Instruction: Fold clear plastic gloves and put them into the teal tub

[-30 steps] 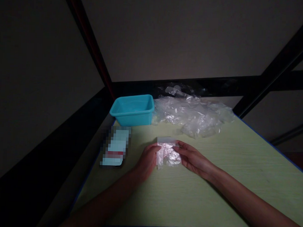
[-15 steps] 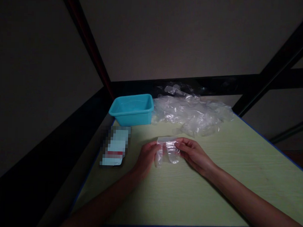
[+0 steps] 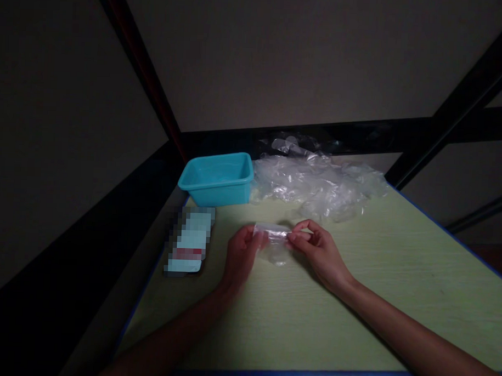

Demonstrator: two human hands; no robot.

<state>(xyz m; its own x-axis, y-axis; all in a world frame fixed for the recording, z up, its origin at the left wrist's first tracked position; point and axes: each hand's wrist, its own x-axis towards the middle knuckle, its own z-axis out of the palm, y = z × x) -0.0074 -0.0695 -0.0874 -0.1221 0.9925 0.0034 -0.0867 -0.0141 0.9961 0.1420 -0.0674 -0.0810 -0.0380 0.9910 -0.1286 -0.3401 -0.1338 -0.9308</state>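
Both my hands hold one small clear plastic bag (image 3: pixel 275 241) just above the pale green table (image 3: pixel 355 279). My left hand (image 3: pixel 240 256) pinches its left end with closed fingers. My right hand (image 3: pixel 317 253) pinches the right end between thumb and fingertips. The bag looks crumpled and partly folded between the two hands. What is inside it, if anything, I cannot make out in the dim light.
A turquoise plastic tub (image 3: pixel 217 178) stands at the table's far left corner. Beside it lies a heap of clear plastic bags (image 3: pixel 317 182). A blurred phone-like object (image 3: pixel 189 239) lies near the left edge. Dark metal frame bars (image 3: pixel 443 118) run behind the table.
The bag hung open and taller between my hands; now it is drawn up and flattened into a narrower strip, with my right fingers pinched closer at its top edge.
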